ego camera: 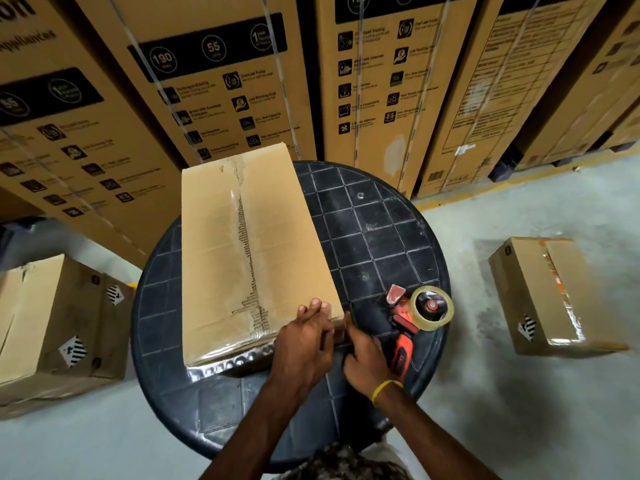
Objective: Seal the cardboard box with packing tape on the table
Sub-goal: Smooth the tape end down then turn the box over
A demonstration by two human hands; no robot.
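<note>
Head view: the cardboard box (pixel 249 251) lies flat on the round dark bench (pixel 374 233), its far end overhanging the bench rim and its near end well inside it; the flaps are closed, so what it holds cannot be seen. Clear tape runs along its top seam and shines across its near end. At the box's near right corner, the left hand (pixel 304 341) lies with fingers flat on the top edge, and the right hand (pixel 363 358) is curled against the corner's side just beside it; whether it pinches tape cannot be told. One tape dispenser (pixel 415 317), red and black with a clear roll, lies right of the box, near the bench edge, touching neither hand. Bare bench shows right of and before the box. Two smaller cartons rest on the floor, one left of the box (pixel 52 327), one right (pixel 550 296). Tall printed cartons (pixel 214 81) stand behind the box.
</note>
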